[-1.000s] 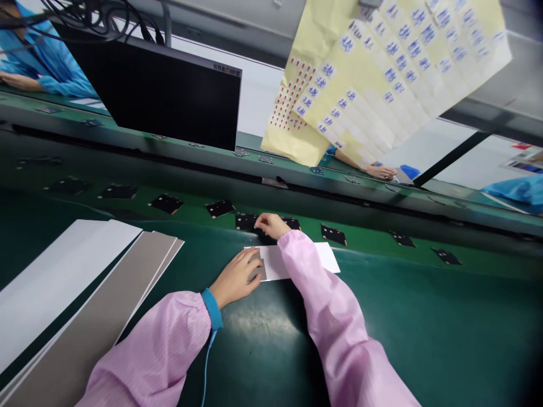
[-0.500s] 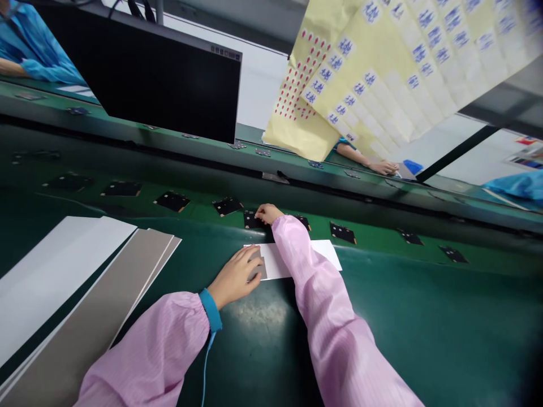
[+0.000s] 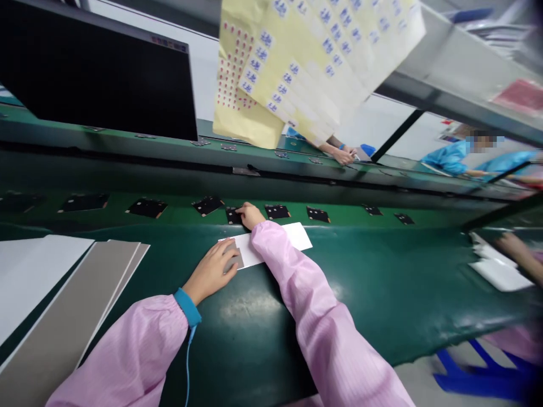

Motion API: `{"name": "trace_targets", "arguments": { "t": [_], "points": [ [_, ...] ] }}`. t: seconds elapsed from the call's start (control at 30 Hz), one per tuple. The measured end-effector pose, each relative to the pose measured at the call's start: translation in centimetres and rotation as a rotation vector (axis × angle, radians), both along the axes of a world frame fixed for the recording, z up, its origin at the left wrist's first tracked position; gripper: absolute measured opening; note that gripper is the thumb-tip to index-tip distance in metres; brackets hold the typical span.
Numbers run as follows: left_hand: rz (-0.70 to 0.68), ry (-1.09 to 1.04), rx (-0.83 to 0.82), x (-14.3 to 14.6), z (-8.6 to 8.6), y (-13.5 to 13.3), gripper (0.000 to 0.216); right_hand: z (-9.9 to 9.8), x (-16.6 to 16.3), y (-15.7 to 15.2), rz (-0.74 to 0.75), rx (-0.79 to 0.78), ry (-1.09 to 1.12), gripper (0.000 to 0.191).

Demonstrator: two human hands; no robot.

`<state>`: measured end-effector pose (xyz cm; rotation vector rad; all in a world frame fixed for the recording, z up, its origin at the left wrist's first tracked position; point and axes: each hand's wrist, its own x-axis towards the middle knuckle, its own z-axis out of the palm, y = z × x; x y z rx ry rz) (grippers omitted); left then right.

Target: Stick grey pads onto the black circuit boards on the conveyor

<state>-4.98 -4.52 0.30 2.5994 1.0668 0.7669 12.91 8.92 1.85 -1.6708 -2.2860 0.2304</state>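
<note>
My left hand [image 3: 212, 270] lies flat on the left end of a white strip [image 3: 292, 237] on the green bench, its fingertips on a small grey square [image 3: 233, 260]. My right hand [image 3: 250, 215] reaches over the strip to the conveyor belt [image 3: 428, 216] and rests, fingers curled, on a small black board [image 3: 232, 215]. Whether it grips the board or only presses on it does not show. More black boards, such as the black board [image 3: 277, 211] just to the right, lie in a row along the belt.
Grey and white sheets [image 3: 63, 305] are stacked at my left. A dark monitor [image 3: 97, 73] and hanging yellow label sheets [image 3: 305, 51] stand behind the belt. People in blue [image 3: 449, 158] work across the line; another person's hand [image 3: 515, 251] rests by white sheets at the right.
My right hand has reached farther onto the belt and settled on a black board. The camera has swung to the right, so the right end of the bench now shows. My left hand stays on the strip.
</note>
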Motion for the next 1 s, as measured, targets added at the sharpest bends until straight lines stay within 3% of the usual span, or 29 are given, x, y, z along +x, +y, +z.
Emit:
{"name": "trace_targets", "arguments": {
  "t": [0.17,0.3,0.43,0.57,0.7,1.0],
  "points": [
    [-0.031,0.032,0.014,-0.3,-0.8,0.6,0.026,0.4,-0.1,-0.8,0.021,-0.056,-0.171,0.027],
    [-0.036,0.054,0.001,-0.5,-1.4,1.3,0.034,1.1,0.8,-1.5,-0.042,-0.11,-0.107,0.032],
    [-0.034,0.077,-0.02,-0.5,-1.8,1.6,0.036,0.6,1.7,-5.2,-0.152,0.102,0.048,0.034],
    [-0.041,0.067,-0.009,-0.6,-2.4,2.0,0.037,-1.1,0.7,-10.3,0.105,0.171,-0.081,0.024],
    [-0.038,0.042,0.0,-0.5,-3.2,2.5,0.038,-2.2,-0.3,-13.3,0.174,0.269,-0.21,0.023],
    [-0.034,0.066,-0.021,-0.6,-2.4,2.4,0.039,-1.6,0.5,-12.3,0.166,0.219,-0.084,0.025]
  ]
}}
